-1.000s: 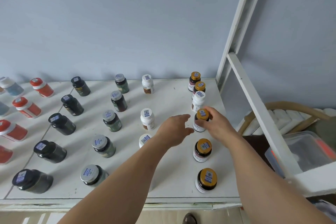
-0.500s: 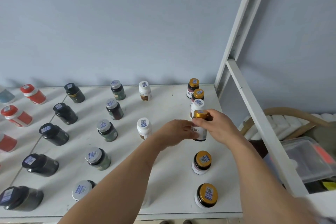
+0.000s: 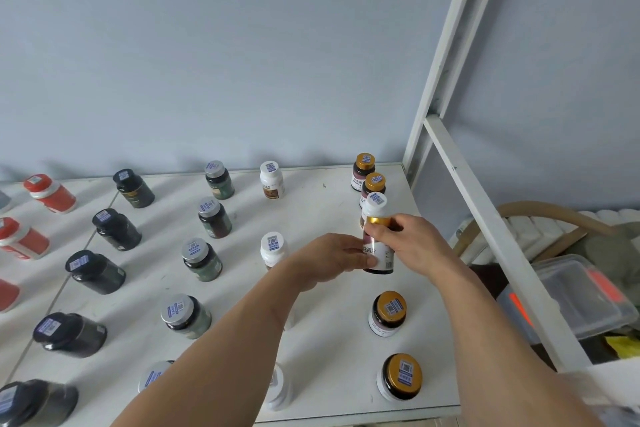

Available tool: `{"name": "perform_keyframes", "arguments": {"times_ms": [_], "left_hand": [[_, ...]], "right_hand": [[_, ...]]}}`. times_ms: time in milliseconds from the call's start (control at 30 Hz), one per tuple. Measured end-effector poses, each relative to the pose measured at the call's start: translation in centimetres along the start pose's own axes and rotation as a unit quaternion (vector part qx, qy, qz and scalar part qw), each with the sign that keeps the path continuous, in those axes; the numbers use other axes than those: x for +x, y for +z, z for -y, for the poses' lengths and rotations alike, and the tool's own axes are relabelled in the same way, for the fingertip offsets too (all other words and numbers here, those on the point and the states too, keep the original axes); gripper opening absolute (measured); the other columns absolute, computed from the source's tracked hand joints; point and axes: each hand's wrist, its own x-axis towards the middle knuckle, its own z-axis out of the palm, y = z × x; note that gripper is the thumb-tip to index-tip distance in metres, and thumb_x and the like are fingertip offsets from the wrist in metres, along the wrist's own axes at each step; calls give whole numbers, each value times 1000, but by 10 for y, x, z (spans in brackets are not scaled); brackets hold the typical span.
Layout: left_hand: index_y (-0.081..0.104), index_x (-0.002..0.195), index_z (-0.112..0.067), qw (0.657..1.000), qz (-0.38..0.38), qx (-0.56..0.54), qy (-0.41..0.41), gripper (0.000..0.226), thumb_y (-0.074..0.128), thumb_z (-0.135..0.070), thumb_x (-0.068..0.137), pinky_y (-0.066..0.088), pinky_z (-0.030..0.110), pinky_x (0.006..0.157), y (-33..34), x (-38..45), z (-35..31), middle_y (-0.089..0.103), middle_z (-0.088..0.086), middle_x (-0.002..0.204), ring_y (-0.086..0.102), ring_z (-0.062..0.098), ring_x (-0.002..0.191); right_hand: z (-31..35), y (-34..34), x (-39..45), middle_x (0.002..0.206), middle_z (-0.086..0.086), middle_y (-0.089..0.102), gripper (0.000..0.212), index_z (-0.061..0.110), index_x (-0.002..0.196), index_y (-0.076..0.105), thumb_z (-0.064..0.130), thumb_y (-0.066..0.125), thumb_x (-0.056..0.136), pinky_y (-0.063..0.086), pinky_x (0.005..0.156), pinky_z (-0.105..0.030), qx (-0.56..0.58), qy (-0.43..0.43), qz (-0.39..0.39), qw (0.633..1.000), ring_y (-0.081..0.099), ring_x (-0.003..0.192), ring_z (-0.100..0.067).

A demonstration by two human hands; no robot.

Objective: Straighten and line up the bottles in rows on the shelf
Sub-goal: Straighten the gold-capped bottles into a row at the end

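Both hands are on one gold-capped bottle (image 3: 378,246) over the right side of the white shelf (image 3: 332,204). The right hand (image 3: 412,246) has its fingers wrapped round the cap and neck from the right, and the left hand (image 3: 332,262) has a closed grip on the lower body from the left, thumb across the label. The bottle is upright and looks lifted a bit off the shelf, though the base sits so close to the surface that it's hard to be sure. It's in the far right column, just in front of a white-capped bottle (image 3: 374,206), which has two more gold-capped ones (image 3: 372,185) (image 3: 363,170) packed tight behind it toward the wall. Nearer to the camera in that same column stand two more gold caps (image 3: 388,313) (image 3: 400,376), spaced well apart. Next column to the left is white bottles (image 3: 272,178) (image 3: 273,248), with another one (image 3: 278,385) mostly hidden under the left forearm. Then there's a column of silver-lidded jars (image 3: 219,179), then black-lidded ones (image 3: 133,188), and red-capped bottles (image 3: 50,192) at the far left edge. Every lid has a little blue and white barcode sticker. A white frame post (image 3: 446,55) rises at the shelf's right end, and a clear plastic bin (image 3: 581,295) sits lower down beyond it.
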Motion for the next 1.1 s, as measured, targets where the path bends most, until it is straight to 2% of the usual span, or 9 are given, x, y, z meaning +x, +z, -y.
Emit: {"name": "perform_keyframes", "arguments": {"times_ms": [100, 200, 400, 500, 567, 733, 933, 1033, 1100], "left_hand": [[58, 132, -24, 1000, -2, 27, 8, 52, 71, -41, 84, 41, 29, 95, 1, 1, -2, 64, -5, 124, 57, 15, 113], [55, 136, -24, 990, -21, 135, 21, 55, 68, -43, 86, 44, 30, 99, -1, 6, -2, 61, -3, 131, 56, 17, 119], [45, 143, -23, 942, -88, 319, 57, 56, 63, -37, 92, 44, 34, 104, -6, 9, -3, 57, -4, 138, 53, 18, 124], [43, 144, -25, 921, -101, 369, 70, 55, 60, -39, 94, 43, 36, 104, -5, 11, -3, 53, -5, 142, 50, 19, 128], [42, 144, -25, 917, -100, 380, 74, 54, 59, -39, 94, 42, 37, 106, -5, 13, -2, 50, -3, 144, 47, 20, 130], [41, 145, -24, 913, -104, 387, 79, 55, 57, -39, 95, 41, 36, 106, -7, 16, 0, 47, -2, 147, 45, 21, 132], [36, 148, -22, 918, -119, 371, 72, 58, 58, -36, 95, 40, 37, 107, -11, 27, -9, 43, 0, 150, 43, 23, 134], [34, 149, -22, 918, -124, 372, 62, 60, 58, -36, 96, 38, 37, 108, -12, 35, -12, 40, 0, 152, 42, 23, 136], [33, 150, -21, 920, -126, 368, 51, 62, 58, -36, 95, 38, 37, 108, -13, 41, -15, 39, 1, 153, 41, 23, 137]], "right_hand": [[-1, 0, -2, 100, 7, 66, 39, 24, 109, 63, 57, 60, 89, 42, 66, -24, 14, 4, -2, 1000, 59, 89, -8], [-8, 1, -4, 102, 10, 64, 33, 27, 110, 60, 53, 63, 89, 44, 75, -27, 22, 9, 2, 1000, 59, 96, -11], [-26, 10, -6, 106, 13, 66, 32, 33, 112, 59, 36, 74, 84, 44, 80, -26, 76, 33, 34, 996, 60, 102, -10], [-33, 17, -8, 108, 13, 66, 41, 36, 115, 56, 35, 79, 81, 48, 92, -31, 86, 45, 47, 994, 60, 106, -11], [-36, 20, -8, 111, 12, 65, 47, 35, 120, 54, 34, 80, 81, 47, 100, -35, 87, 52, 54, 993, 60, 111, -13], [-29, 13, -10, 129, 12, 58, 65, 30, 136, 47, 36, 79, 80, 40, 105, -34, 125, 56, 72, 988, 51, 124, -11], [-12, -1, 18, 143, 8, 52, 54, 28, 137, 49, 39, 71, 88, 39, 106, -38, 94, 30, -34, 995, 46, 134, -12], [-9, 1, 42, 140, 6, 55, 54, 28, 135, 49, 37, 72, 88, 41, 100, -37, 73, 25, -30, 997, 50, 129, -16], [-6, 5, 56, 133, 4, 59, 55, 27, 136, 48, 37, 72, 87, 45, 94, -36, 61, 33, -14, 998, 55, 118, -18]]}}
